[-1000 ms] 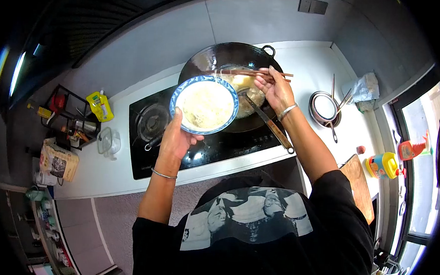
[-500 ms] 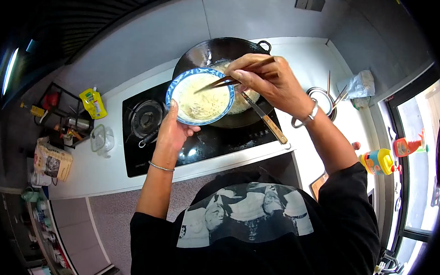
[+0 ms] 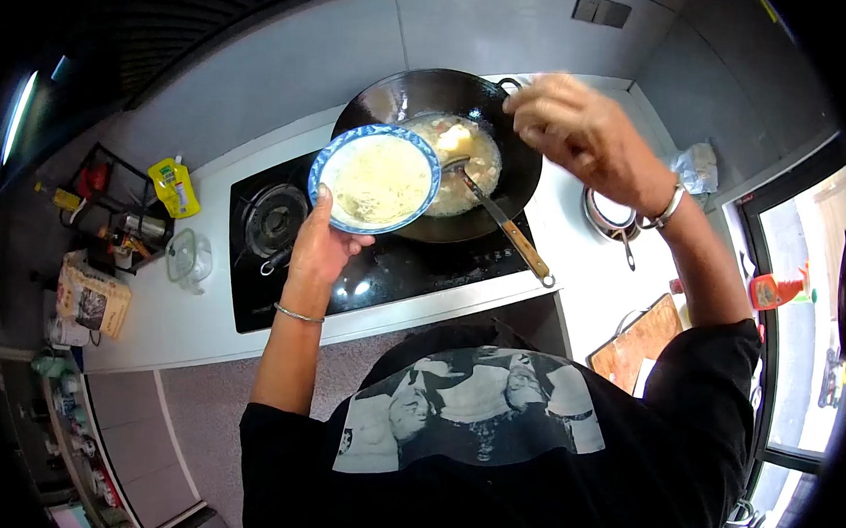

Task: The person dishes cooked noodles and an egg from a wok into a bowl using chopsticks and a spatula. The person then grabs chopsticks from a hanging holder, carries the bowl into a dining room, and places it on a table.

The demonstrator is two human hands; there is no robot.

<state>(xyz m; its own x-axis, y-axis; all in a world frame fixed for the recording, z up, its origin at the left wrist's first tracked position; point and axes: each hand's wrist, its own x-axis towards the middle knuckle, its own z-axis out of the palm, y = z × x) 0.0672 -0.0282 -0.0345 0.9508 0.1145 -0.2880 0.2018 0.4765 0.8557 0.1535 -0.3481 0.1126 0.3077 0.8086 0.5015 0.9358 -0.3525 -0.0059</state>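
Note:
My left hand grips a blue-and-white patterned bowl by its near edge, thumb on the rim. Pale yellowish, noodle-like food fills the bowl, which overlaps the left side of a large black wok. Cloudy liquid with pale lumps lies in the wok. A ladle with a wooden handle leans in it, its head in the liquid. Over the wok's right rim, near its loop handle, is my right hand. Its fingers are bent and smeared by motion; no chopsticks can be made out in them.
The wok stands on a black gas hob, beside a second burner. To the right are a small pan and a wooden cutting board. At the left are a glass container and a yellow pouch.
My right hand has moved from above the bowl to the right, and the chopsticks it held no longer show. The bowl has shifted slightly left, uncovering more of the wok's contents.

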